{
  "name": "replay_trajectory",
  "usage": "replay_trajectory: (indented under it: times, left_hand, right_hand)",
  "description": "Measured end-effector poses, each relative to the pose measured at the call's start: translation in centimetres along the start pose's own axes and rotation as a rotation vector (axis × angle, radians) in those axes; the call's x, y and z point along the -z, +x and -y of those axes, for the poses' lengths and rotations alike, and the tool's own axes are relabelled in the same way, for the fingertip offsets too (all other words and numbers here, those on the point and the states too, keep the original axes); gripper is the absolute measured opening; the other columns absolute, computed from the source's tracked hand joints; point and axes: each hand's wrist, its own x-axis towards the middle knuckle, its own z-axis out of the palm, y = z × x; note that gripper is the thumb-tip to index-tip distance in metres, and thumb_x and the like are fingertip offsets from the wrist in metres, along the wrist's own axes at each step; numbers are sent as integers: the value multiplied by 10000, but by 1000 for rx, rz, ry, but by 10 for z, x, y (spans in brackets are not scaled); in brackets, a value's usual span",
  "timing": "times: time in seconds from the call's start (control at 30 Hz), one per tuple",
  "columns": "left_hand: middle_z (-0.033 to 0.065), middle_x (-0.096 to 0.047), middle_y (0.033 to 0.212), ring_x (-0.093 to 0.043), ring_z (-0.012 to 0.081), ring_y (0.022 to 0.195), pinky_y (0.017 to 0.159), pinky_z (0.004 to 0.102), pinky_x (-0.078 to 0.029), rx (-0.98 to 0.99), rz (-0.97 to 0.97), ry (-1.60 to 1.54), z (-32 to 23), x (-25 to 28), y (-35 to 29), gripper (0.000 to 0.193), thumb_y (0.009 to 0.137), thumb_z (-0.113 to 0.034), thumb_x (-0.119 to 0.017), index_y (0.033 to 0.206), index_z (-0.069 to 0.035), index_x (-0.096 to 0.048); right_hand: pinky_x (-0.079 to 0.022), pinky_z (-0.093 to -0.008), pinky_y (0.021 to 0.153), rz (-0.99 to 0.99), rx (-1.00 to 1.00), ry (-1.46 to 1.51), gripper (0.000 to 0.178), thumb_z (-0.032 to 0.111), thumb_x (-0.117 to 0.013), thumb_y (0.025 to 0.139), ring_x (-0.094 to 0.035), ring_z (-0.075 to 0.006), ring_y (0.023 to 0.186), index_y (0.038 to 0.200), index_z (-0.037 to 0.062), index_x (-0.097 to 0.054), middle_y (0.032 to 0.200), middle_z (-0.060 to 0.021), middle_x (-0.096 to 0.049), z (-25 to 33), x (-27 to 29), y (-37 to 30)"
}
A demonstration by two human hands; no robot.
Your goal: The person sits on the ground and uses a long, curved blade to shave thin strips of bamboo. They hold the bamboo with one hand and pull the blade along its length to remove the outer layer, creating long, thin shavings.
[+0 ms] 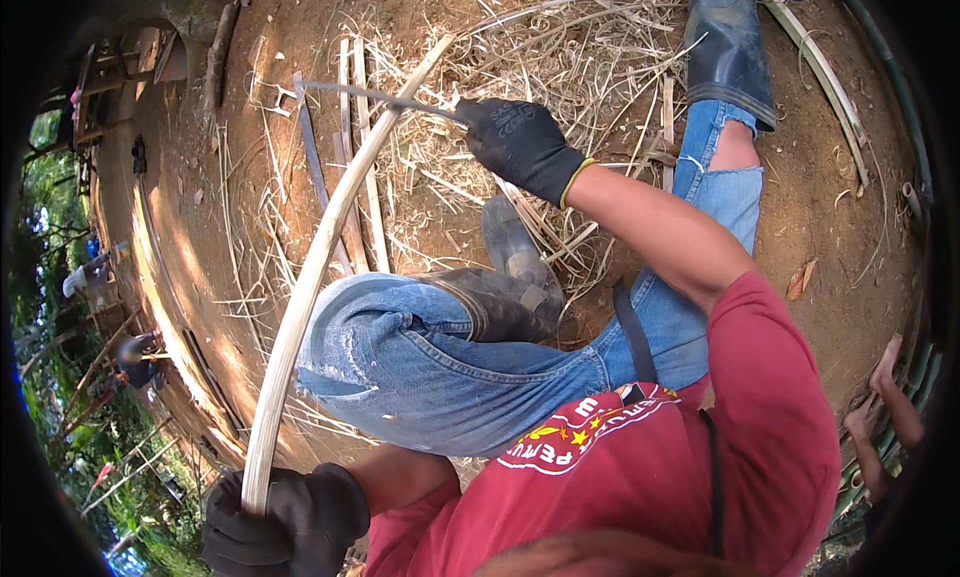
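My left hand (285,522), in a black glove, is closed round the near end of a long, pale, split bamboo strip (318,252). The strip runs up and away past my bent knee, curving a little to the right at its far end. In my right hand (520,145), also gloved in black, is a knife whose handle is hidden in the fist. Its thin dark blade (345,90) points left and lies across the strip near the far end.
Thin shavings (590,62) cover the ground beyond my legs. Several flat strips (360,157) lie left of them. My legs in jeans and dark rubber boots (735,52) stretch over the dirt. Another person's bare feet (885,367) show at the right edge; greenery is at far left.
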Motion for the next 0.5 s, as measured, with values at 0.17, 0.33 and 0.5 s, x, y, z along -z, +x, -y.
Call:
replay_trajectory:
  times: [0.17,0.33,0.5]
  left_hand:
    - [-46,-340,530,-318,102,453,500,266,-266,75,-34,93,-6,14,9,404,852,-451,-535,601,-153,-431]
    - [-46,-326,526,-304,101,451,486,269,-251,70,8,68,-3,11,14,402,853,-452,-519,604,-152,-421]
    - [-102,-256,624,-252,40,495,462,211,-195,-53,30,-15,19,-5,8,409,971,-488,-538,737,-168,-438]
  right_hand:
    - [-523,-437,555,-130,295,-111,194,235,-484,940,-639,-283,637,1059,131,-595,721,-107,-600,44,7,-15]
    - [-555,-437,653,-118,-150,-185,249,141,-445,923,-700,-306,768,1089,151,-630,880,-135,-705,-84,-24,41]
    - [-550,-447,646,-121,86,-228,277,194,-433,940,-689,-304,750,1153,146,-604,824,-123,-685,-38,-16,20]
